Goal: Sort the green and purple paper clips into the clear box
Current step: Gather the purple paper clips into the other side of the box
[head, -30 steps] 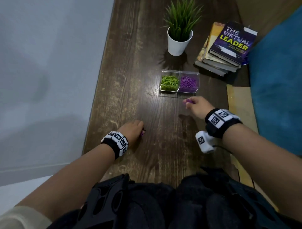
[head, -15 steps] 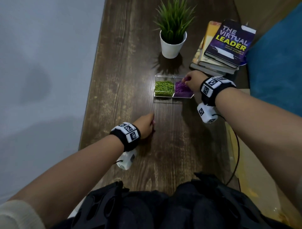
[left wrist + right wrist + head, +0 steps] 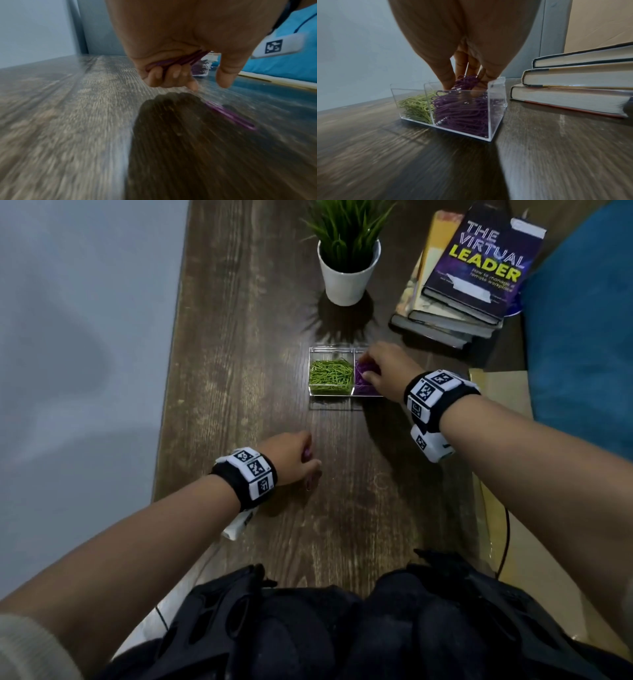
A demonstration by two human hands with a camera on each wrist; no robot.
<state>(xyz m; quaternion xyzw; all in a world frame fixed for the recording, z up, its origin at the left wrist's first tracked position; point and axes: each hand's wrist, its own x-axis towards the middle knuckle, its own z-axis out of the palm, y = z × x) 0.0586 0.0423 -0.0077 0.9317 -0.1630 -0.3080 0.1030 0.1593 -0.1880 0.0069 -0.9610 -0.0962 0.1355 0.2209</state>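
Observation:
The clear box (image 3: 332, 392) has two compartments. Green paper clips (image 3: 331, 374) fill the left one and purple paper clips (image 3: 360, 381) the right one. My right hand (image 3: 364, 369) reaches down into the purple compartment. In the right wrist view its thumb and fingers (image 3: 444, 79) pinch a bunch of purple clips (image 3: 467, 81) on top of the pile. My left hand (image 3: 313, 463) hovers just above the table, nearer to me. Its curled fingers (image 3: 171, 75) grip several purple clips (image 3: 185, 59). One loose purple clip (image 3: 229, 116) lies on the wood under that hand.
A potted plant in a white pot (image 3: 347, 275) stands just behind the box. A stack of books (image 3: 459, 302) lies at the back right, close to my right hand. The wooden table (image 3: 239, 371) ends at a long edge on the left.
My right hand has travelled from the table's middle to the box and lowered its purple clips into the right compartment. My left hand has shifted forward and right, still gripping clips.

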